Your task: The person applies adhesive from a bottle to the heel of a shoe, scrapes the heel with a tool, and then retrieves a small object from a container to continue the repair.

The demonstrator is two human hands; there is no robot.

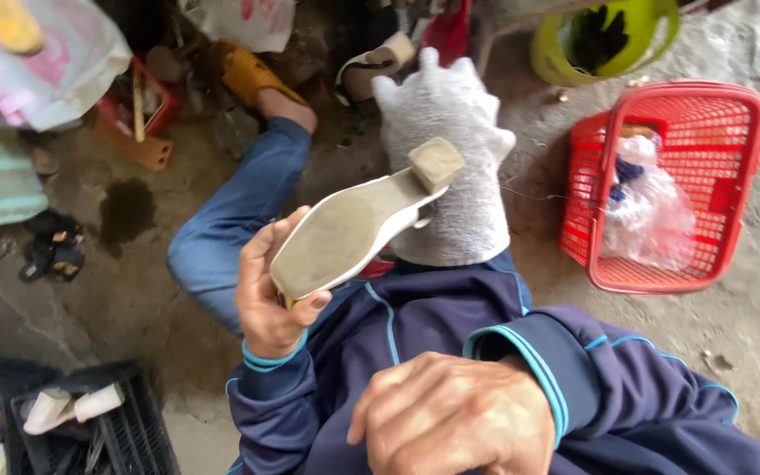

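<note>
A rough concrete floor (134,290) carries a red basket (732,176) and scattered shoes. The left hand (270,295) holds a white heeled shoe (354,229) sole-up, grip closed around its toe. The right hand (455,422) sits fisted near the camera; I cannot tell if it holds anything.

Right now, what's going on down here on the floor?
A person sitting on the concrete floor holds a white heeled shoe sole-up in the left hand. The right hand, a closed fist, holds nothing visible. A white cloth covers one knee. A red basket sits alongside.
</note>
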